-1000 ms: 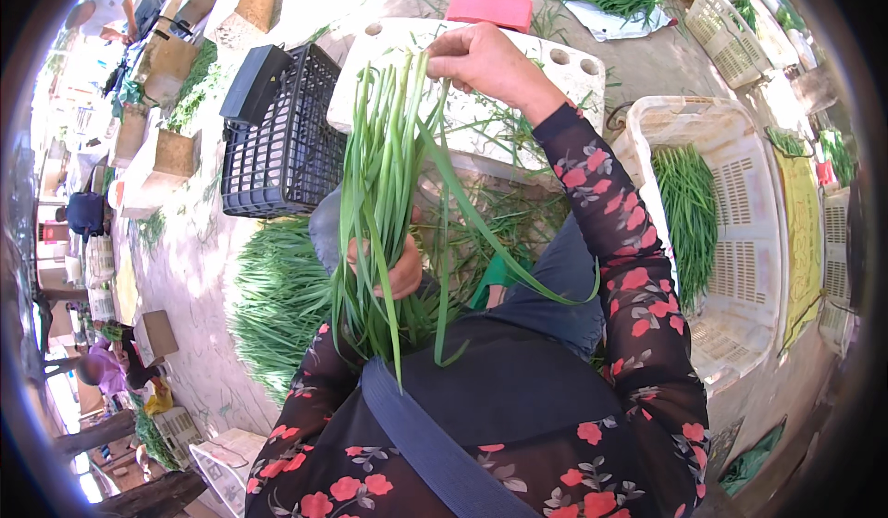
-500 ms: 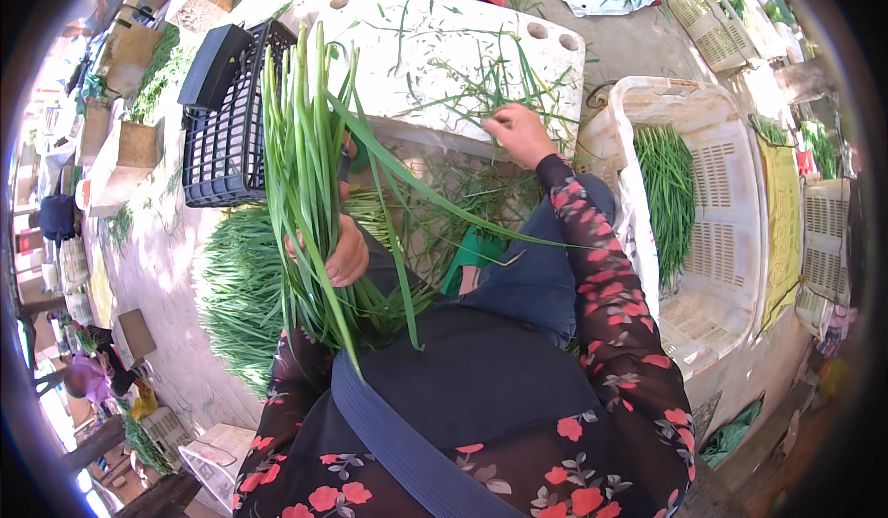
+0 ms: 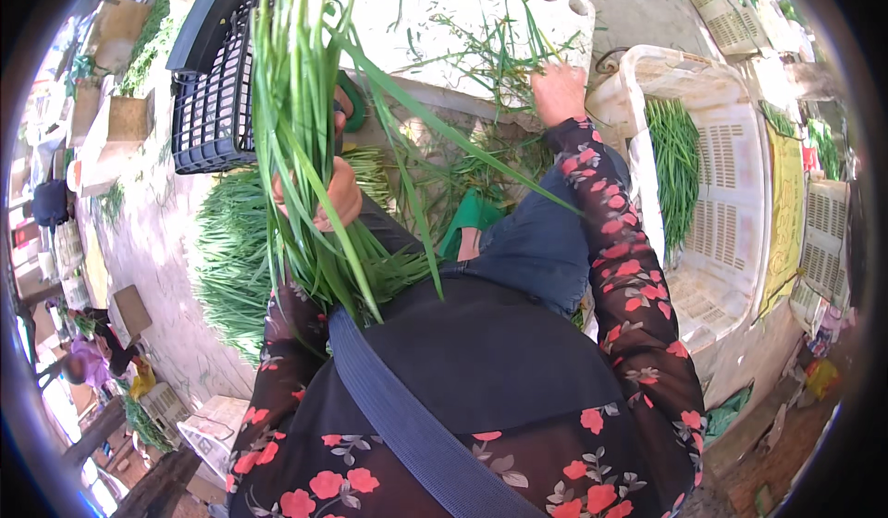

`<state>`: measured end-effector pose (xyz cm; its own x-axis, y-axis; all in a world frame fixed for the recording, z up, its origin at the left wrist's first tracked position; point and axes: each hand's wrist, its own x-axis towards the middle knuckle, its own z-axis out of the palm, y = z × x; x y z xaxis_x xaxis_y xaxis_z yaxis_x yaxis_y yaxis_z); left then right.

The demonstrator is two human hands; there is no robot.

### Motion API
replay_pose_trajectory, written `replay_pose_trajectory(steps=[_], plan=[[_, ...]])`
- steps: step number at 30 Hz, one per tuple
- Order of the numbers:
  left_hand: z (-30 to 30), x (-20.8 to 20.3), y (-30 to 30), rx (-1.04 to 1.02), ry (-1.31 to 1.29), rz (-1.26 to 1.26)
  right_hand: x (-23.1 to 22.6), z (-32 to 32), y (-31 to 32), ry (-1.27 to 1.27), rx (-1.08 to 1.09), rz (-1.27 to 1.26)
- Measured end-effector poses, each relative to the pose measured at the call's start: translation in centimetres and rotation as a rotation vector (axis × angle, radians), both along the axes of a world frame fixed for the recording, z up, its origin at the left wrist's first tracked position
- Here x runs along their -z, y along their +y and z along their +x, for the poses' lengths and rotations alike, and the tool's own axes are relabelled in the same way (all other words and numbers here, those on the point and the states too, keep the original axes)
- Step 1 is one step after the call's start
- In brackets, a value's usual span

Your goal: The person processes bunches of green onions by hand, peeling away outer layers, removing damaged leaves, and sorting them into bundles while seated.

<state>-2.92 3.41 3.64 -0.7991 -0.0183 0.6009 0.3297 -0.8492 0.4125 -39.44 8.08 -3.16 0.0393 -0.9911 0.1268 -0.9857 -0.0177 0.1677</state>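
Observation:
My left hand [image 3: 344, 194] is closed around a thick bunch of chives [image 3: 301, 83]. The bunch stands upright, pale stalks at the top, and its leaves hang over my lap. A few long leaves droop from it to the right. At the right edge of a white slab-like work surface [image 3: 435, 60], my right hand [image 3: 559, 92] is curled beside loose green scraps [image 3: 495, 51]. Its fingertips are mostly hidden, so I cannot make out what they hold. A big heap of chives [image 3: 236, 259] lies on the ground by my left arm.
To my right stands a white slatted crate [image 3: 726, 185] with chives [image 3: 672, 166] inside. A dark plastic basket [image 3: 213, 116] with a black box [image 3: 203, 30] on it is at the far left. Fallen leaves surround my green shoe [image 3: 467, 217]. Cardboard boxes line the left side.
My right hand has moved right along the white surface to its edge, and some scraps now gather beside it. The left hand still grips the bunch. The whole view has shifted slightly.

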Motion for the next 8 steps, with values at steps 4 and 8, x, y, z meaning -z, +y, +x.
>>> replay_pose_trajectory(steps=[4,8], plan=[[-0.6,0.1,-2.1,0.106,0.068,-0.096,-0.9,-0.8,-1.6,-1.407,0.234,0.363],[0.5,1.6,-2.7,0.104,0.127,-0.077,5.1,3.8,-0.3,-0.546,-0.236,0.747]])
